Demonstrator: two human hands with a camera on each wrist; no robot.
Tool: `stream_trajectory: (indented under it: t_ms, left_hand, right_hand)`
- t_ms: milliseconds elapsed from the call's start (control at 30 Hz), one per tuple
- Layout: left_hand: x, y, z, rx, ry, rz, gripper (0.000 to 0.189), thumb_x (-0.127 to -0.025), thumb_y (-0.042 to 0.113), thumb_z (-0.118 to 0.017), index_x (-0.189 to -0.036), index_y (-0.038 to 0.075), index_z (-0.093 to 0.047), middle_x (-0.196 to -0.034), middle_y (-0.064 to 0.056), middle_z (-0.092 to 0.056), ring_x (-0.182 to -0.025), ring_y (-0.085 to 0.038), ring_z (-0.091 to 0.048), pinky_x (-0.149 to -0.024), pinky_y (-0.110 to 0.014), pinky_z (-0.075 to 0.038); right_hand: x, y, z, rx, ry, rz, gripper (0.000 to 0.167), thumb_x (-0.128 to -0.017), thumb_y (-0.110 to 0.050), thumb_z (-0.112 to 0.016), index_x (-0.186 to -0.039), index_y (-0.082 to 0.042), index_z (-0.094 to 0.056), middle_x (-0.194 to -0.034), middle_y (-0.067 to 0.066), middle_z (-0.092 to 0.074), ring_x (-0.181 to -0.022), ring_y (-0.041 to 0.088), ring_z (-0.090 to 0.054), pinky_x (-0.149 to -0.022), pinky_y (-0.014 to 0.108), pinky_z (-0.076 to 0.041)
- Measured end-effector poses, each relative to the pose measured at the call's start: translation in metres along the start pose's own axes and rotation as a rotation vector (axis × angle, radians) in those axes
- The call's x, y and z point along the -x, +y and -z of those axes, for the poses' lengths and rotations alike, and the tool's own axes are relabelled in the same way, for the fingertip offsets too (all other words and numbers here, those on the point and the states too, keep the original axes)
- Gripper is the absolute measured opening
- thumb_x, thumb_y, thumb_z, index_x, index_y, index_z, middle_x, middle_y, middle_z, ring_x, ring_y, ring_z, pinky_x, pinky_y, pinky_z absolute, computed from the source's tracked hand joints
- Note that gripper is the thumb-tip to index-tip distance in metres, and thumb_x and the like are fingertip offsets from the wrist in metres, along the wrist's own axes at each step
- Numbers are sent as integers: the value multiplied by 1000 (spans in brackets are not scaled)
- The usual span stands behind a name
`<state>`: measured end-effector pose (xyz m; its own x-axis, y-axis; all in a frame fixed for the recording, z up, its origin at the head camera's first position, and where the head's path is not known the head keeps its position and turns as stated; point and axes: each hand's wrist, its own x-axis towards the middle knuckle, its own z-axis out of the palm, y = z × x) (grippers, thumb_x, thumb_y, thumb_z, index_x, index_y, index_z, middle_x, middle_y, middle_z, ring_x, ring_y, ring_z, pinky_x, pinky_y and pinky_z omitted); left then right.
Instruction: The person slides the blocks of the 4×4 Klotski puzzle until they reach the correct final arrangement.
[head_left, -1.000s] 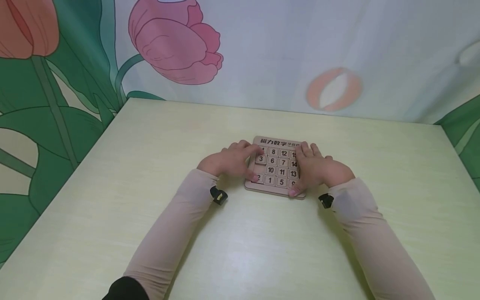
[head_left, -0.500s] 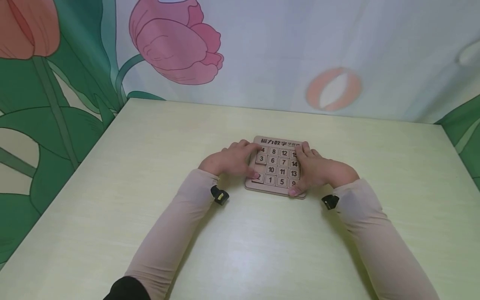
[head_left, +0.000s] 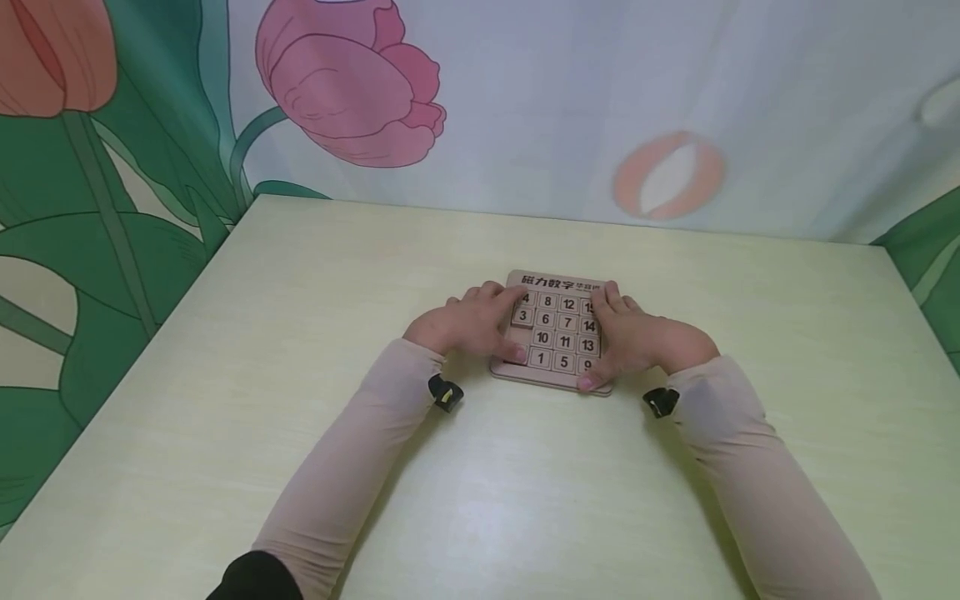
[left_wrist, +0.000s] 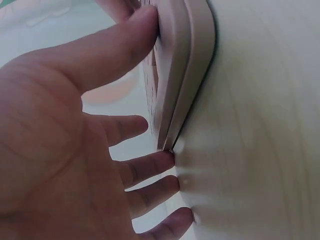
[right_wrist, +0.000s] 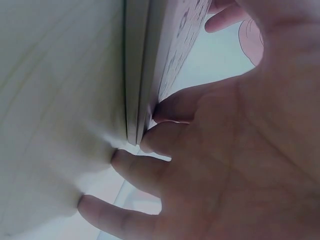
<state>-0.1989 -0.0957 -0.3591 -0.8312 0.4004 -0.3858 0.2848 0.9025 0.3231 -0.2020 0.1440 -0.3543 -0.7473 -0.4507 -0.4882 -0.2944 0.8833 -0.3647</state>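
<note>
A wooden number slide puzzle (head_left: 564, 319) lies on the table, Chinese lettering along its far edge. Its bare slot (head_left: 517, 336) is in the left column, below tile 3 (head_left: 522, 316). My left hand (head_left: 472, 321) spans that side, the index fingertip on tile 4 and the thumb (head_left: 513, 352) over the near-left tile, covering its number. In the left wrist view its other fingers are spread, some touching the table. My right hand (head_left: 637, 337) rests along the right side, thumb near the front corner, index finger near tile 15. Two lower fingertips (right_wrist: 116, 156) press the table.
The pale table (head_left: 480, 483) reaches back to a wall hanging (head_left: 525, 108) printed with large flowers. Each wrist wears a black strap, one on the left (head_left: 446, 393) and one on the right (head_left: 662, 402). Pale sleeves cover both forearms.
My left thumb has shifted slightly right, and the 2 that showed beside it is now covered. Tile 4 shows more clearly than a second ago. The right hand stays nearly in place.
</note>
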Motion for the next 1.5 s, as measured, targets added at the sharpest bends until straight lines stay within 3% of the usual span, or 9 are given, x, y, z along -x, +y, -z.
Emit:
stream_trajectory:
  t_ms: [300, 500, 733, 1100, 1333, 1500]
  left_hand:
    - [-3, 1, -6, 6, 160, 36, 86, -95, 50, -63, -163, 18, -20, -149, -13, -41, -134, -33, -40, -108, -58, -35]
    - [-2, 6, -5, 44, 132, 40, 84, -96, 50, -64, -162, 19, -21, -147, -16, -41, -130, -33, -41, -105, -60, -35]
    - [0, 17, -10, 42, 121, 35, 105, -89, 62, -67, -164, 17, -10, -149, -21, -38, -136, -38, -36, -107, -64, -31]
    - [-3, 8, -4, 74, 85, 28, 96, -91, 39, -75, -164, 24, -14, -149, -18, -40, -126, -32, -45, -105, -59, -35]
    - [-4, 26, -14, 135, 132, 61, 103, -91, 58, -67, -164, 15, -7, -149, -23, -40, -135, -36, -38, -105, -63, -33]
    - [-6, 38, -25, 40, 186, 113, 114, -85, 69, -66, -163, 11, -7, -146, -28, -36, -134, -41, -35, -105, -62, -35]
  right_hand:
    - [0, 0, 0, 2, 5, 2, 143, -71, -55, -87, -156, 10, 8, -160, 32, 16, -147, 53, 4, -115, 65, -8]
    - [-1, -1, 0, 1, 8, -3, 142, -70, -56, -87, -156, 10, 6, -161, 32, 15, -147, 52, 4, -115, 65, -8]
    - [0, -1, 1, 14, 8, -2, 141, -71, -57, -86, -156, 10, 5, -161, 32, 15, -147, 52, 3, -115, 65, -9]
    - [0, -1, 0, 10, 5, -10, 141, -71, -55, -86, -156, 9, 6, -161, 32, 15, -147, 52, 3, -115, 66, -9]
    - [1, 2, 0, 8, 4, -4, 142, -71, -56, -86, -156, 10, 6, -160, 32, 15, -147, 53, 3, -114, 66, -10]
    - [0, 3, 0, 3, 1, -1, 142, -71, -57, -86, -157, 8, 7, -161, 31, 16, -147, 52, 4, -114, 67, -9]
